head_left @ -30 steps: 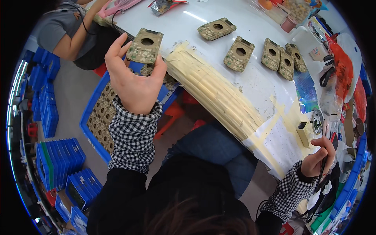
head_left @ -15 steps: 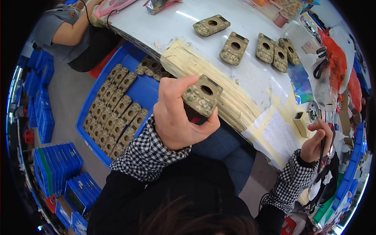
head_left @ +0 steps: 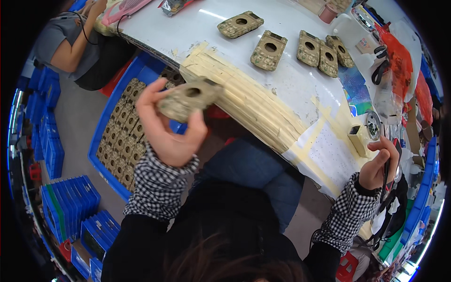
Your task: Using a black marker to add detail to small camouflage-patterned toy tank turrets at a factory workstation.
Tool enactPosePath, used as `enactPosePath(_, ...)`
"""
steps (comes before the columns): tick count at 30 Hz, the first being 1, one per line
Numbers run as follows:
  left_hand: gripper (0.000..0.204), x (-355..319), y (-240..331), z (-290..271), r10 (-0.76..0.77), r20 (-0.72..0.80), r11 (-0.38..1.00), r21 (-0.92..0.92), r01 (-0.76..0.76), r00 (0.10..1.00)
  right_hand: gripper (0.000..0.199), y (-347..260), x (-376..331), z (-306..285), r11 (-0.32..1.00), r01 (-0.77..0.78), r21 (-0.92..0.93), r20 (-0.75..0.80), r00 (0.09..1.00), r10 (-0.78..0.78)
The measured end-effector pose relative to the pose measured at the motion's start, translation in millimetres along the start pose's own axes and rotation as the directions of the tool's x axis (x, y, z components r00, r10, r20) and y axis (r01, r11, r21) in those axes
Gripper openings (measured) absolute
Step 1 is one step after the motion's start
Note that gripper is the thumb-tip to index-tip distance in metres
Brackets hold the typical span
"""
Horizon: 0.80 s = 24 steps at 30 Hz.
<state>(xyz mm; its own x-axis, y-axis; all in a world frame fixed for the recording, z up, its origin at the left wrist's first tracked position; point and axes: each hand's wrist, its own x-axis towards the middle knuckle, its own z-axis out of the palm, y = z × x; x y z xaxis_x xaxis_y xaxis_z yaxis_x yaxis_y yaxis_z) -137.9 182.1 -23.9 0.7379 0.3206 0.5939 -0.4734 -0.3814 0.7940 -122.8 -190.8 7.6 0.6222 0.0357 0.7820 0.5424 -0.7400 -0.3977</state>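
My left hand [head_left: 169, 138] grips a camouflage toy tank hull [head_left: 176, 105] by its two sides, between thumb and fingers. The hull has a round hole in its top and is smeared by motion. It hangs tilted between the taped table edge and a blue bin [head_left: 105, 177]. Rows of like hulls [head_left: 112, 139] lie in that bin, partly hidden by my hand and sleeve. My right hand [head_left: 376, 169] is closed on a thin dark pen-like tool [head_left: 386, 175], beside a small cream-coloured box [head_left: 361, 143] at the table's right.
Several more camouflage hulls [head_left: 268, 58] lie on the white table [head_left: 225, 51]. Masking tape [head_left: 253, 103] covers its near edge; a speckled paper sheet [head_left: 324, 150] is taped at the right. Stacked blue trays [head_left: 70, 202] stand lower left. Another person [head_left: 66, 47] sits at far left.
My left hand has moved left with the hull, away from the table edge toward the blue bin, and the hull has turned. My right hand has stayed nearly still. The view has shifted slightly.
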Motion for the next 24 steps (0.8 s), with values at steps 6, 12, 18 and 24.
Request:
enactPosePath(6,0.047,24.0,-150.0,-140.9,-0.447,-0.454,0.875,-0.040,0.483,0.771,0.040,-9.0,1.2,-2.9,0.997,0.048,-0.055,0.006,0.999,-0.047)
enactPosePath(12,0.067,84.1,-281.1,-137.5,-0.373,-0.335,0.651,0.571,0.501,0.865,0.037,-1.4,4.0,-5.1,0.998,0.033,-0.056,-0.007,0.999,-0.034)
enactPosePath(18,0.078,94.1,-360.7,-154.1,-0.560,-0.130,0.506,0.729,0.461,0.818,0.036,4.1,6.4,8.6,1.000,0.004,-0.008,-0.030,1.000,-0.004)
enactPosePath(24,0.078,102.1,-344.5,-130.8,-0.771,-0.031,0.325,0.840,0.435,0.636,0.038,0.5,8.8,6.1,0.999,0.013,-0.051,-0.019,1.000,-0.014)
